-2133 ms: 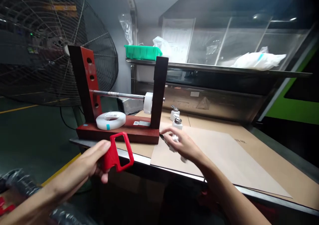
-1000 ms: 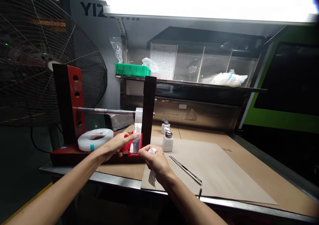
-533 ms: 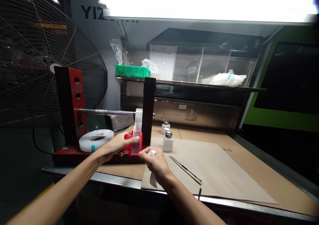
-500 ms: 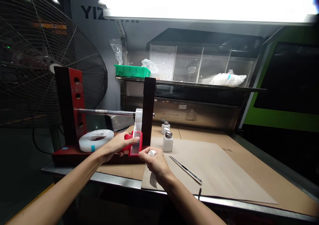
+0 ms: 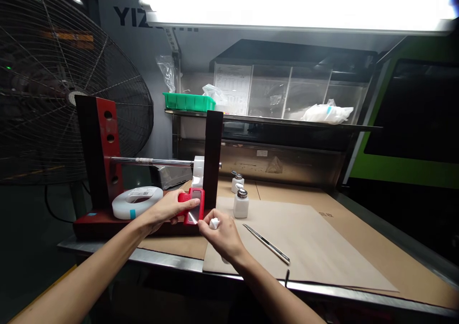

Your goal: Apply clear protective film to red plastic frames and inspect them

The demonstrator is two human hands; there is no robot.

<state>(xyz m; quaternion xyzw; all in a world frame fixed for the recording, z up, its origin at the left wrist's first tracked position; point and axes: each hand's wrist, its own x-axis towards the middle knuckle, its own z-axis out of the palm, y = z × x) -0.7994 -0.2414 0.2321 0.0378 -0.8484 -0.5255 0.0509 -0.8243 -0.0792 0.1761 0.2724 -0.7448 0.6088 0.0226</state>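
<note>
Red frame (image 5: 194,206) held upright in front of the dark wooden stand (image 5: 213,156), long axis near vertical, open window facing out toward the viewer and slightly right; clear or whitish film showing inside the window. Gripped from its left side by the left hand (image 5: 167,210), fingers closed around the left edge, thumb lying along the top. Right hand (image 5: 218,235) just below and right of the frame, fingers pinched shut on a small white wad (image 5: 214,223), fingertips touching or almost touching the frame's lower right corner; exact contact hard to tell. Frame thus between the two hands, above the front edge of the brown cardboard sheet (image 5: 315,238). White tape roll (image 5: 137,201) lying flat on the stand's base, left of the left hand. Two small pump bottles (image 5: 241,203) standing just right of the stand. Thin metal tweezers (image 5: 266,243) lying on the cardboard, right of the right hand, well apart from the frame.
</note>
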